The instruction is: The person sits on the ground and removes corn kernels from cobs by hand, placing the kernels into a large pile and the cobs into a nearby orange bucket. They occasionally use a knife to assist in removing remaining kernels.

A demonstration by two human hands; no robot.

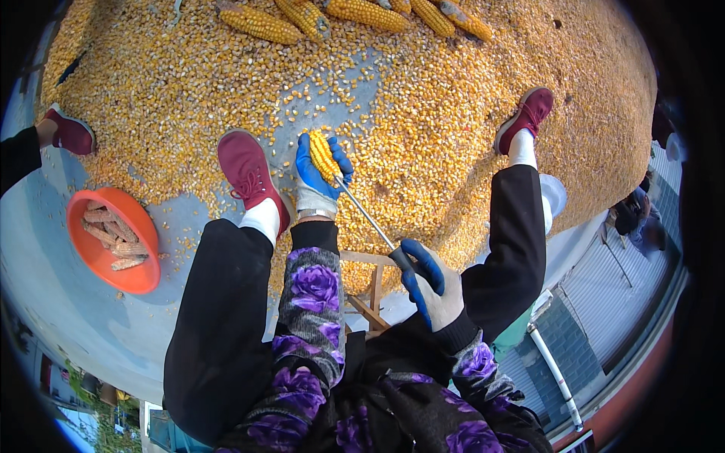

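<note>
My left hand (318, 179), in a blue and white work glove, is closed around an ear of corn (323, 156) that still carries yellow kernels. In a matching glove, my right hand (432, 285) grips the dark handle of a screwdriver (370, 220). The metal shaft slants up to the left, and its tip meets the lower end of the ear; whether it goes under the kernels I cannot tell. Loose corn kernels (438, 151) lie thickly around and beyond both hands.
An orange basin (155, 260) with several bare corncobs (113, 234) stands at the left. Several unshelled ears (362, 13) lie at the far edge. Between my legs is a wooden stool frame (375, 287). Another person's red shoe (73, 132) is at far left.
</note>
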